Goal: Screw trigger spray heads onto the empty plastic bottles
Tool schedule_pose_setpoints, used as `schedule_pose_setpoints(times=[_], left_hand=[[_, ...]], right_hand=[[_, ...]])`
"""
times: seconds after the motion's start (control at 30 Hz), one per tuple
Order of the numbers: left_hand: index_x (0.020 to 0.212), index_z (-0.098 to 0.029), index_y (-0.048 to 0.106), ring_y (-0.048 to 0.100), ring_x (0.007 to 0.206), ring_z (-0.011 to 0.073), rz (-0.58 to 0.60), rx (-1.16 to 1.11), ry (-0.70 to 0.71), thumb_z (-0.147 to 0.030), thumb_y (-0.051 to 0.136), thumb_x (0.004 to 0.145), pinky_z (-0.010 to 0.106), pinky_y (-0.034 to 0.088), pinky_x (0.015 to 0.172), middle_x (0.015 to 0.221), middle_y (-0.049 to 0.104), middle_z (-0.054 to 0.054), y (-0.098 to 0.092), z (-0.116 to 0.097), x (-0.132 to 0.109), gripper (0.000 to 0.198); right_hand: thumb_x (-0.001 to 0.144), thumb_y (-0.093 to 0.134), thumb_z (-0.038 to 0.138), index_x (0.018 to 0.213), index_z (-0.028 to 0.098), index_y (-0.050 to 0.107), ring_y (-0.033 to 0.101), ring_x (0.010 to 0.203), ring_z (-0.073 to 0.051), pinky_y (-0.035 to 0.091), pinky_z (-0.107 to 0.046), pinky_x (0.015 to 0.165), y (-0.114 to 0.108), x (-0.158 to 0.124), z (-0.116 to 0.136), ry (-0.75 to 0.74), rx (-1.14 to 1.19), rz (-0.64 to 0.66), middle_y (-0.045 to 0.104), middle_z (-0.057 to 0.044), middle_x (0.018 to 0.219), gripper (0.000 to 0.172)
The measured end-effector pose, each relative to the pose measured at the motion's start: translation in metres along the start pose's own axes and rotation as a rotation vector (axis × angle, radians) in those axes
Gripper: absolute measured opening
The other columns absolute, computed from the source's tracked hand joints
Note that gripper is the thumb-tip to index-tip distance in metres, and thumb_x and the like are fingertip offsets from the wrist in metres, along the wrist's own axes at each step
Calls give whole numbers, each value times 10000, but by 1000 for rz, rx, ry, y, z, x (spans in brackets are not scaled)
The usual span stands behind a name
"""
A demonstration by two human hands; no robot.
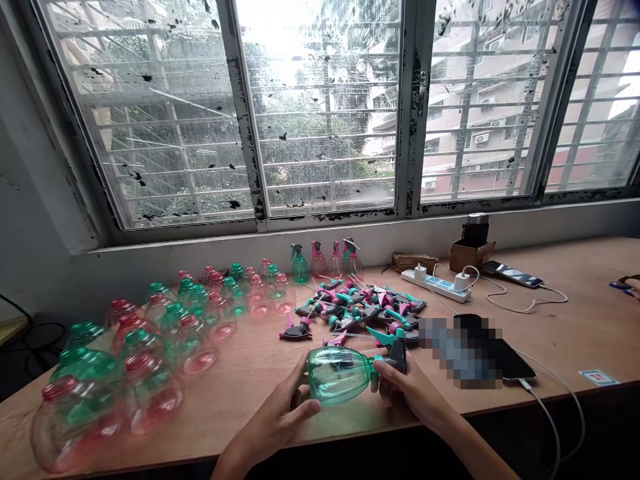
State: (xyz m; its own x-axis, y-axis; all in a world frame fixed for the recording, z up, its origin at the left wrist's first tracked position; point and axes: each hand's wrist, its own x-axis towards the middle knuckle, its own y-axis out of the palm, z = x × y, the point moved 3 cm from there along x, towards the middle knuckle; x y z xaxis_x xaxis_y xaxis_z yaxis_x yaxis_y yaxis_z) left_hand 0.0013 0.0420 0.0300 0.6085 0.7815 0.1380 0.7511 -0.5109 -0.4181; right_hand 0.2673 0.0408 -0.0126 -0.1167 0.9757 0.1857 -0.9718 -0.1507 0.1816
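Note:
A green see-through spray bottle (339, 377) lies sideways in the air between my hands, its base to the left. My left hand (284, 407) is cupped around the base end, with the thumb below and the fingers partly hidden behind it. At the neck, my right hand (407, 385) grips the green collar with thumb and fingers. A black spray head with a green trigger (383, 337) sits on the neck. Just beyond lies a heap of loose spray heads (367, 307), black with pink or green parts.
Open bottles (190, 333), pink and green, stand in rows on the left of the wooden table (250, 407). Several bottles with spray heads (319, 260) stand by the wall. A power strip (437, 285), a phone (514, 275), a partly blurred phone (495, 350) and cables lie on the right.

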Motion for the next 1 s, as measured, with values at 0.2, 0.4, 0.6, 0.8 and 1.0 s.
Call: schedule_pose_setpoints(times=[0.2, 0.4, 0.6, 0.8, 1.0], left_hand=[[1628, -353, 127, 546, 911, 192, -42, 63, -27, -314, 685, 920, 303, 438, 851, 1323, 619, 46, 2, -2, -1, 903], [1634, -336, 30, 434, 732, 144, -68, 51, -28, -280, 672, 909, 276, 402, 717, 1287, 622, 61, 5, -4, -3, 970], [1619, -316, 224, 543, 861, 187, -4, 30, -20, -340, 709, 894, 282, 442, 787, 1199, 649, 46, 4, -13, 1, 873], [1629, -362, 89, 492, 787, 152, -89, 43, -49, -229, 699, 869, 278, 418, 762, 1270, 630, 26, 4, -2, -1, 984], [1629, -311, 177, 557, 903, 204, -15, -1, 6, -394, 669, 932, 299, 439, 839, 1223, 642, 54, 3, -9, 0, 858]], right_hand=[[842, 750, 589, 804, 161, 686, 585, 423, -124, 427, -235, 448, 0, 0, -1, 15, 6, -9, 729, -38, 635, 434], [857, 751, 561, 853, 157, 701, 594, 436, -128, 424, -238, 464, -1, -1, 0, 10, 9, 0, 726, -35, 635, 408], [838, 764, 575, 827, 159, 701, 595, 433, -135, 425, -242, 461, 0, -1, -1, 16, 13, -5, 734, -39, 633, 421], [827, 766, 585, 797, 156, 707, 590, 433, -128, 428, -239, 457, 2, -2, 4, 11, 1, -1, 734, -44, 631, 434], [867, 745, 555, 776, 154, 695, 595, 437, -122, 433, -236, 466, 0, -1, -1, 10, 21, 7, 723, -37, 620, 414]])
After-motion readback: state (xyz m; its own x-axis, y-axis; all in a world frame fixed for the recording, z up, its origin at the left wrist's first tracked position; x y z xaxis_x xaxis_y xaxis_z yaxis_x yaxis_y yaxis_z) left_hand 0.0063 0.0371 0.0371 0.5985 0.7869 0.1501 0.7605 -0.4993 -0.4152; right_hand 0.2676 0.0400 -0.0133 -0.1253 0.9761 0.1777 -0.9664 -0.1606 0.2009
